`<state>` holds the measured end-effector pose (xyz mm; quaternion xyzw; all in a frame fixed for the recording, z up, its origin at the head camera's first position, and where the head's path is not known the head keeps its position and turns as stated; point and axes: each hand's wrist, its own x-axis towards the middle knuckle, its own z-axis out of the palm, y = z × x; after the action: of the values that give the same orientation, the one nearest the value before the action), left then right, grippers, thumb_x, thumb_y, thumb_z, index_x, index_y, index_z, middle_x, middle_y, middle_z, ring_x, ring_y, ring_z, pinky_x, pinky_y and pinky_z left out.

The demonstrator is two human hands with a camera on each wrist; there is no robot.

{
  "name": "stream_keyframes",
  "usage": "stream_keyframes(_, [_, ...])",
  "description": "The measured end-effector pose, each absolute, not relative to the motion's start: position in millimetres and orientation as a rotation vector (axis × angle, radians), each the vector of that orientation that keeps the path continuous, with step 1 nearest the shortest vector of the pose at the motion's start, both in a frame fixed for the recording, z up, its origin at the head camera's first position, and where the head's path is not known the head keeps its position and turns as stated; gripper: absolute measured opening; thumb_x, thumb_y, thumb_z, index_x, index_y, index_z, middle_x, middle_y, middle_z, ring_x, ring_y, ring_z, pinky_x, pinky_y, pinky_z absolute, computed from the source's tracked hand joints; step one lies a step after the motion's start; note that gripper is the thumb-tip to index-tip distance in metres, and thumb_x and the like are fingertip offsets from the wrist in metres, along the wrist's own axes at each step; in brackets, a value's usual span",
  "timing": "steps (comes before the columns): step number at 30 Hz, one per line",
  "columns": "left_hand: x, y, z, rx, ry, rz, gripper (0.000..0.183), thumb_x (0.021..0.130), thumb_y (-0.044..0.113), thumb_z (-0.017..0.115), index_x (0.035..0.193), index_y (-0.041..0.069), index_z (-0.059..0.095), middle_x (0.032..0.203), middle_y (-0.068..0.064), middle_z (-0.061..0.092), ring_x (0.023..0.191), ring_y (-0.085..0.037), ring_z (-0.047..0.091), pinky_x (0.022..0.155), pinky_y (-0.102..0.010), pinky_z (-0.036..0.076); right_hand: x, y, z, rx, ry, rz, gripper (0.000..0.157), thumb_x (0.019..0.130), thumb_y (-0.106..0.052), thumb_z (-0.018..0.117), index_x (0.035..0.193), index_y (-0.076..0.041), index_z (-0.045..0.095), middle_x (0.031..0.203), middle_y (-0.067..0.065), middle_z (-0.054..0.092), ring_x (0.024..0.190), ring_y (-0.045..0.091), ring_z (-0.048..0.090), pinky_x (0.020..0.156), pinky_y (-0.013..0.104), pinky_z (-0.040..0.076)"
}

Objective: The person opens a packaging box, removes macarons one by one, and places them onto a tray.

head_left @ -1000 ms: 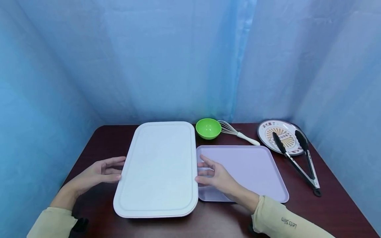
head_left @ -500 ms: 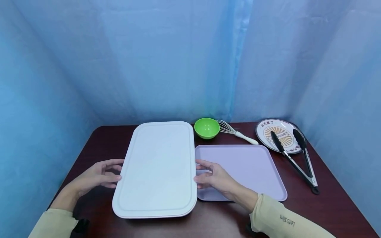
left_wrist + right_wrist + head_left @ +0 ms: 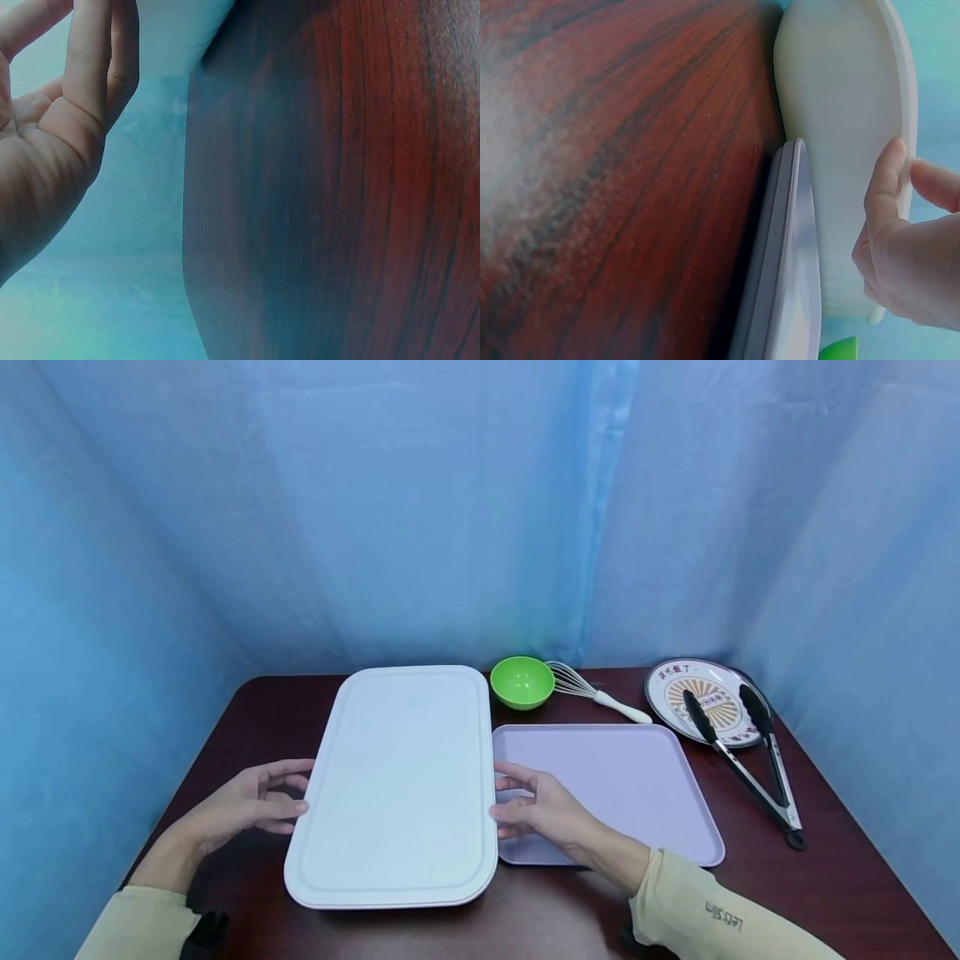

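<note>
A large white lidded box [image 3: 397,785] lies lengthwise on the table, left of centre. In the right wrist view the box [image 3: 847,97] shows a deep, smooth side wall under a thin rim. My left hand [image 3: 232,806] grips the left rim, thumb at the edge and fingers alongside. The left wrist view cuts off those fingertips. On the opposite side, my right hand [image 3: 551,814] pinches the rim, with the thumb on top and a fingertip underneath. What the box contains is hidden by its flat top.
A pale purple tray [image 3: 607,793] lies against the box's right side, with stacked edges visible from the right wrist. Behind it are a green bowl [image 3: 522,683] and a whisk [image 3: 622,706]. Black-tipped tongs [image 3: 757,785] rest partly on a patterned plate [image 3: 667,693] at the right.
Over the last second both hands have closed in on the rim. The right index finger has come down to the box's edge. The box itself has hardly moved.
</note>
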<state>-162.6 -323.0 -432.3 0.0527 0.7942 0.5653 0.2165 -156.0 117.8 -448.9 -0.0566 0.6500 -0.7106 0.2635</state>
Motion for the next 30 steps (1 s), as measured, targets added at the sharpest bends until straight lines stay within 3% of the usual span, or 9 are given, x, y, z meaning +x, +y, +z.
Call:
stream_keyframes(5, [-163.1,-322.6,-432.9,0.153,2.168,1.601,0.076,0.091,0.015,0.075,0.152,-0.006,0.034,0.119,-0.024,0.06,0.096,-0.035,0.072,0.079,-0.048,0.062,-155.9,118.2,-448.2,-0.157,1.758,-1.924,0.076,0.089,-0.002,0.075,0.154,-0.001,0.037,0.131,0.021,0.049,0.08,0.018,0.067,0.077,0.042,0.062])
stream_keyframes(15, [-163.7,-317.4,-433.5,0.128,2.181,1.602,0.075,0.09,0.017,0.075,0.151,-0.005,0.036,0.121,-0.026,0.057,0.095,-0.036,0.072,0.075,-0.051,0.062,-155.9,119.0,-444.6,-0.165,1.766,-1.925,0.076,0.088,0.001,0.073,0.154,0.003,0.036,0.13,0.022,0.048,0.092,0.022,0.069,0.078,0.042,0.062])
stream_keyframes(30, [-159.6,-315.3,-433.7,0.092,2.175,1.637,0.076,0.089,0.016,0.077,0.151,-0.003,0.036,0.12,-0.025,0.057,0.094,-0.035,0.072,0.075,-0.051,0.062,-156.5,120.1,-440.8,-0.171,1.798,-1.893,0.074,0.088,0.0,0.075,0.153,0.001,0.039,0.128,0.02,0.049,0.086,0.021,0.069,0.077,0.043,0.062])
